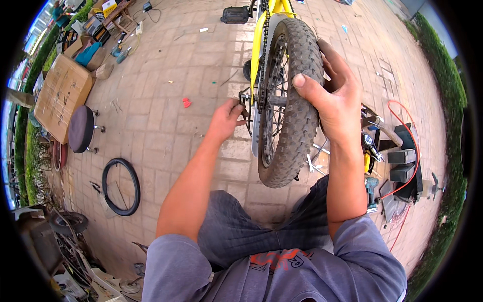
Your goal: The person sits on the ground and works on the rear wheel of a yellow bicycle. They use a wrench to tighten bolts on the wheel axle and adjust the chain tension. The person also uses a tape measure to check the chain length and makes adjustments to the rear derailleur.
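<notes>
A bicycle wheel with a knobby black tyre point(303, 60) stands upright before me, at the end of a yellow bicycle frame point(256, 48). My right hand point(339, 95) is wrapped over the tyre's right side, thumb on the tread. On the other side, my left hand point(227, 120) has its fingers closed at the wheel's axle end, by a thin dark metal part. What lies between those fingers is too small to make out. The chain point(262, 65) runs down beside the spokes toward the axle. A black pedal point(235, 15) sticks out farther off.
A loose black tyre point(121, 187) lies on the paving at left, near a round stool point(82, 129) and a cardboard box point(63, 95). To the right are a cordless drill point(372, 194), scattered tools, dark bins point(402, 165) and a red hose point(417, 151). Hedges line both sides.
</notes>
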Demonstrator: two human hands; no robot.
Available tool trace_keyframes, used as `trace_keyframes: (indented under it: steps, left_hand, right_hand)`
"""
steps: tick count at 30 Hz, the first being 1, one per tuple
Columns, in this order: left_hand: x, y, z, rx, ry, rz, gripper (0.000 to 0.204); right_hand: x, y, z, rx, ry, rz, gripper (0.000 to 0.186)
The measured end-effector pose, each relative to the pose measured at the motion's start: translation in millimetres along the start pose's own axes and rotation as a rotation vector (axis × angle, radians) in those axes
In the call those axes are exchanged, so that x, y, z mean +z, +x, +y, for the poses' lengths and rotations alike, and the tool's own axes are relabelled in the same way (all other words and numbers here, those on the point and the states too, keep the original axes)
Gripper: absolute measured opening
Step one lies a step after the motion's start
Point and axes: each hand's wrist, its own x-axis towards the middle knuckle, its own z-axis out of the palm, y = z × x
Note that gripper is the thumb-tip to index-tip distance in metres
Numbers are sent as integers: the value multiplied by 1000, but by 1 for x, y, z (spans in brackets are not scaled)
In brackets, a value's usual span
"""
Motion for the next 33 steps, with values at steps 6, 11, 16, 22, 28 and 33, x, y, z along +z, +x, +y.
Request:
trace_keyframes:
  steps: [6,11,16,22,28,33]
  left_hand:
    - [0,0,2,-4,2,-18,15]
    - [0,0,2,-7,-3,-12,16]
    - [1,-1,3,-9,13,-42,18]
    - [0,0,-3,-35,54,-40,18]
    - [3,-1,-1,6,8,48,20]
    - [25,-13,2,198,382,355,27]
  right_hand:
    - [-1,0,3,-9,5,4,66]
    - [0,0,5,-9,20,30,66]
    - [-5,16,11,47,32,37,63]
    - [-4,3,12,43,9,88,71]
    - [4,-2,13,-27,-11,53,77]
    - [4,-9,12,-81,-82,2,76]
